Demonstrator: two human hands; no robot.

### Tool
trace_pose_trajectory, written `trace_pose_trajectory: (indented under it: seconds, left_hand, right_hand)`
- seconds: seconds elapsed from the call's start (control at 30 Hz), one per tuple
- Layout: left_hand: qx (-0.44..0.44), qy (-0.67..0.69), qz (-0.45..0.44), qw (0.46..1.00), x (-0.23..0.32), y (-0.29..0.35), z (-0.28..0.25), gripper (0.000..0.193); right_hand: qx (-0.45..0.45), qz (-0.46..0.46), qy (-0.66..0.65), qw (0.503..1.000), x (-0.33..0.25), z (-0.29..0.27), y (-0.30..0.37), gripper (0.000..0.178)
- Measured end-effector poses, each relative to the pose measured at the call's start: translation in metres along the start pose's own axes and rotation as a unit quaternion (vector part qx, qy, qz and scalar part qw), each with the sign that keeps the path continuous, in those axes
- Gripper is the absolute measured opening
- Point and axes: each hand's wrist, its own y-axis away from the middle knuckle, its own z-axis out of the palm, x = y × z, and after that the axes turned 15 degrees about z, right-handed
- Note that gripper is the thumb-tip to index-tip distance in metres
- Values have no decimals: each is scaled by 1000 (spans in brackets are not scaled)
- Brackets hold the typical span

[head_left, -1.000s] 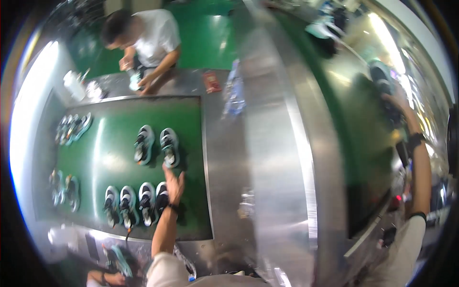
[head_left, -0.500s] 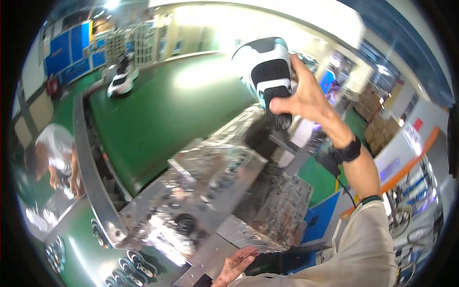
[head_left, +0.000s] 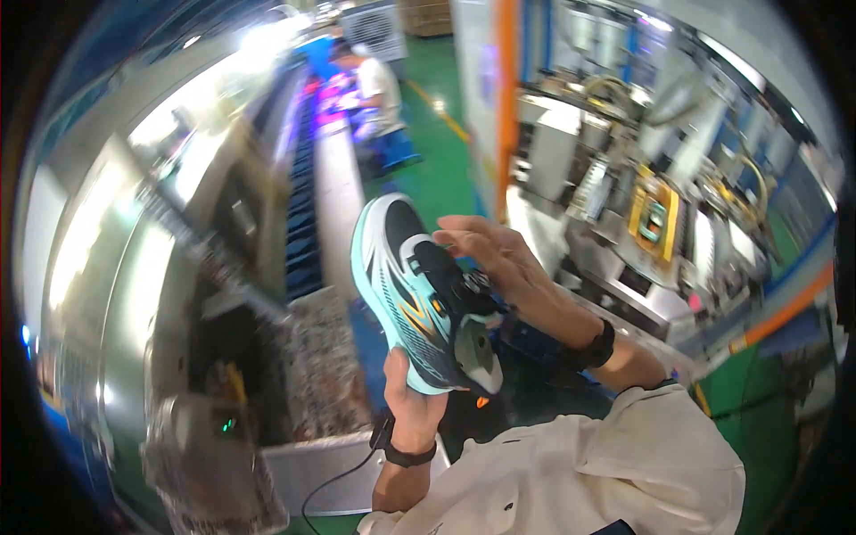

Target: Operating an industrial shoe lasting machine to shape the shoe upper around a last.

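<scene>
A sneaker (head_left: 415,299) in black, white and mint green with orange accents is held up in front of me, toe pointing away and its opening toward me. My left hand (head_left: 416,406) grips it from below near the heel, thumb along the mint sole edge. My right hand (head_left: 508,267) is at the other side of the shoe, beside the laces and tongue. Its fingers are stretched out and slightly parted; the thumb is hidden. Whether the fingertips touch the upper I cannot tell.
At right, behind an orange-edged frame (head_left: 506,107), stands a machine with a yellow fixture (head_left: 655,214). A slatted conveyor (head_left: 303,223) runs away at centre left, near a person (head_left: 379,94) in white. A foil-covered surface (head_left: 325,366) lies left of the shoe.
My view has swung right, from the green belt toward the machines. The sneaker, held in my right hand before, is now in my left hand, brought closer and turned.
</scene>
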Motion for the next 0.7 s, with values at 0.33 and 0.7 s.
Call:
trace_pose_trajectory:
  seconds: [0.33, 0.7]
  left_hand:
    - [-64, -263, -155, 950, -234, 11, 109, 51]
    - [-278, -396, -299, 823, -560, -79, 121, 69]
  right_hand:
    - [286, 149, -151, 935, 94, -202, 147, 78]
    - [570, 65, -99, 813, 145, -414, 270, 73]
